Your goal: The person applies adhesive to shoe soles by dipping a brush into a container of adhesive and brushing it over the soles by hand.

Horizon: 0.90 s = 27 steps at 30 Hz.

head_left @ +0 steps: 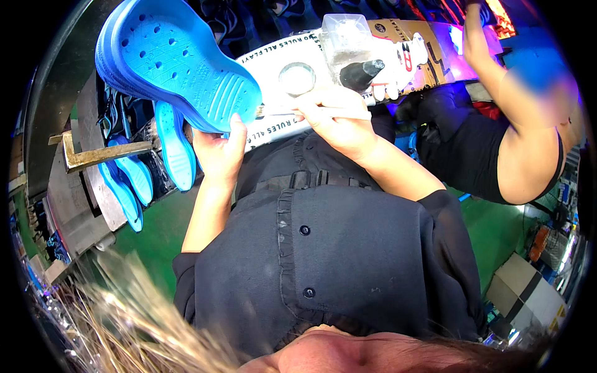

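My left hand (pixel 217 149) grips the heel end of a big bright-blue shoe sole (pixel 168 62), its thumb over the edge and its fingers underneath. The sole's inner face, with small holes and raised ribs, is turned up toward me. Pinched in my right hand (pixel 339 124) is a thin brush (pixel 281 113) with a pale handle. Its tip is at or very close to the heel rim; contact cannot be made out. A small round dish (pixel 297 79) sits on the white printed board (pixel 264 133) just beyond my right hand.
Beyond the right hand are a clear plastic tub (pixel 345 40), a dark bottle-like thing (pixel 360 76) and a white-and-red item (pixel 407 59), near brown cardboard (pixel 429 50). More blue soles (pixel 175 149) hang at left beside a wooden bar (pixel 109 154). Another person's arm (pixel 497 87) is at right.
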{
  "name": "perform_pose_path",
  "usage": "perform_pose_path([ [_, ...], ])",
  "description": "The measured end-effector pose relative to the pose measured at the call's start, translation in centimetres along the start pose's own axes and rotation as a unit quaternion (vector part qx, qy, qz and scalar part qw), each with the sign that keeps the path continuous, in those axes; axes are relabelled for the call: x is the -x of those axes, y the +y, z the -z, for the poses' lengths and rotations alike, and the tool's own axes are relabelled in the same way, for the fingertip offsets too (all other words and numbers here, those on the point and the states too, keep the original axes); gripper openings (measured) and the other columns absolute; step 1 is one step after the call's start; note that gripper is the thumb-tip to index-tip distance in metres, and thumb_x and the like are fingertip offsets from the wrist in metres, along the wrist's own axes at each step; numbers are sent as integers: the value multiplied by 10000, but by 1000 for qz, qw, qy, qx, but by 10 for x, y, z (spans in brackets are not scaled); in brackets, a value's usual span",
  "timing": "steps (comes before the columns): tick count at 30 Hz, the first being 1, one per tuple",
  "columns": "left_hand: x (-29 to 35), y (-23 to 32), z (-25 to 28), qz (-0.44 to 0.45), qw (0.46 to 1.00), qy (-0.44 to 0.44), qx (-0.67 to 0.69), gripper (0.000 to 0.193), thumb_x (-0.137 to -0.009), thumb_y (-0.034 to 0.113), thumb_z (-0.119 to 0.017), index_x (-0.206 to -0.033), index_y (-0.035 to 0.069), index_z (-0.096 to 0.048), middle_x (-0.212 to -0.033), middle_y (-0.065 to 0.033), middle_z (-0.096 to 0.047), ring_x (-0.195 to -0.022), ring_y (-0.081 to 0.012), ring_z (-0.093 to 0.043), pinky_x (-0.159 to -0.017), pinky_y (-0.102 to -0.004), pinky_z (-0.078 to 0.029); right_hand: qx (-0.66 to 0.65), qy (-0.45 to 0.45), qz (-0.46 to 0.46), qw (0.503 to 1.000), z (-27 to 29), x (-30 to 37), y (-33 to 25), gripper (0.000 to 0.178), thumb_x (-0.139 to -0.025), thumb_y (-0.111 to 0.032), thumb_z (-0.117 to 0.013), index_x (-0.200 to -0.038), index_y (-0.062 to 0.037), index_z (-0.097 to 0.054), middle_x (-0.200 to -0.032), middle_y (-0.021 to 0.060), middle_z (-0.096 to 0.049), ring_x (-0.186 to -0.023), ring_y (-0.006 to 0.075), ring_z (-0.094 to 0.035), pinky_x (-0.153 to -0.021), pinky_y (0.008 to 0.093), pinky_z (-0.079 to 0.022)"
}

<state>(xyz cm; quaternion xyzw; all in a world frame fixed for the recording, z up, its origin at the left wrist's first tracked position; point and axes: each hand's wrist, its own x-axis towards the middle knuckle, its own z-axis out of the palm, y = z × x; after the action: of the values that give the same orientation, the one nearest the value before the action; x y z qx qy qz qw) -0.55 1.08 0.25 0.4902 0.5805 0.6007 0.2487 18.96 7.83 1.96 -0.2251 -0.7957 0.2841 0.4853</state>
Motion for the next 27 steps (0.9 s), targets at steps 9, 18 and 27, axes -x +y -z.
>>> perform_pose_path([
  [9, 1, 2, 1, -14, 1000, 3, -4, 355, -747, 18, -597, -1074, -39, -473, -1003, -122, -577, -900, -178, -571, -823, -281, -431, 19, -11, 43, 999, 0, -1, 3, 38, -743, -13, -617, -732, 22, -627, -703, 73, -629, -596, 193, -592, -518, 268, -452],
  [18, 5, -1, 0, -37, 999, 2, -9, 337, -735, 10, -603, -1049, -33, -490, -974, -112, -587, -875, -171, -579, -805, -274, -438, -9, 0, 11, 1000, -3, -4, 0, 52, -753, -22, -622, -737, 25, -637, -688, 67, -628, -589, 172, -591, -514, 267, -448],
  [27, 5, 5, 0, -16, 1000, -1, -11, 392, -745, 17, -600, -1101, -34, -444, -1005, -124, -571, -900, -183, -569, -819, -290, -435, 36, 10, 37, 999, 5, -2, -3, 41, -726, -38, -637, -729, 3, -635, -676, 71, -621, -584, 188, -583, -521, 280, -442],
])
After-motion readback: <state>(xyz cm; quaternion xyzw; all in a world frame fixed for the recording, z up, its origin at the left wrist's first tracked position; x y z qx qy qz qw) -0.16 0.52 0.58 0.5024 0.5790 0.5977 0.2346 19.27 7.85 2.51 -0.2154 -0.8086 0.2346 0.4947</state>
